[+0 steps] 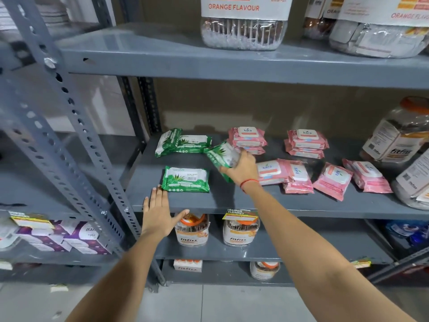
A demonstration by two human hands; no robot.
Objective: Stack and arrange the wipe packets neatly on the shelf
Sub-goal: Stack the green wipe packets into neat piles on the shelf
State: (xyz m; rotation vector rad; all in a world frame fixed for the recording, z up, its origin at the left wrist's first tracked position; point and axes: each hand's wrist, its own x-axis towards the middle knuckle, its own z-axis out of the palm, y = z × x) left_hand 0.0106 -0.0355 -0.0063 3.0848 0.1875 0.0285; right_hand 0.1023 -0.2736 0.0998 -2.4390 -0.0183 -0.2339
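My right hand is closed around a green wipe packet, fingers wrapped over its near end so the packet tilts up and away to the left of my knuckles, lifted off the grey shelf. A red thread band circles that wrist. My left hand is open and flat, fingers spread and holding nothing, its fingertips at the shelf's front lip, touching or almost touching the near left corner of a flat green packet. Beyond that packet, further from my left fingertips, a loose heap of green packets lies toward the back, one tipped up against another. Just past my right fingers a small stack of pink packets sits at the back, and further right a second pink stack. Right of my right wrist, scattered pink packets lie overlapping at odd angles along the front of the shelf. At the far right end stand clear jars with white labels. Below my left palm, on the lower shelf, two orange-lidded jars stand side by side.
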